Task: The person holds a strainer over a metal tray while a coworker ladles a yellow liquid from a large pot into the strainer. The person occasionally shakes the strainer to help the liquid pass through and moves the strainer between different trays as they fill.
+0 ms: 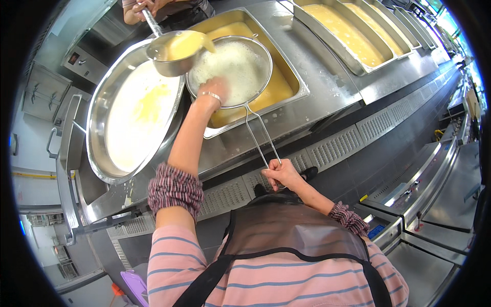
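My right hand (281, 173) grips the wire handle of a round metal strainer (249, 105). The strainer lies over a deep rectangular steel pan (297, 86) of yellow liquid (278, 89), with pale froth (241, 65) in its mesh. Blurred by motion, my left hand (215, 89) is at the froth on the strainer's near left side; its fingers are hard to make out. Above the strainer's left rim, a steel ladle pot (172, 63) tips yellow liquid out. Another person's hands (144, 8) hold its handle.
A large steel basin (91, 134) of pale liquid with yellow streaks stands to the left on the steel counter (322, 90). Several rectangular pans (358, 67) line the far right, some holding yellow liquid. Grated drain covers (337, 147) run along the floor beside the counter.
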